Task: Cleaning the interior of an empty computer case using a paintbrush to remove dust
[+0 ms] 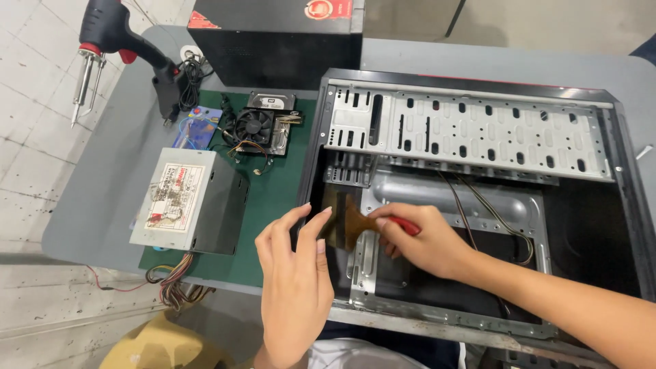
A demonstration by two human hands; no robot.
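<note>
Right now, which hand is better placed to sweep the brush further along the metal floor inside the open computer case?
Right hand: it already holds the red-handled brush, bristles down inside the black computer case. The left hand rests at the case edge.

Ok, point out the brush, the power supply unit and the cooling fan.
brush (347, 227): head view, on its brown bristles, left of the right hand.
power supply unit (179, 198): head view, on its labelled top face.
cooling fan (255, 126): head view, on the hub of the black fan.
</note>
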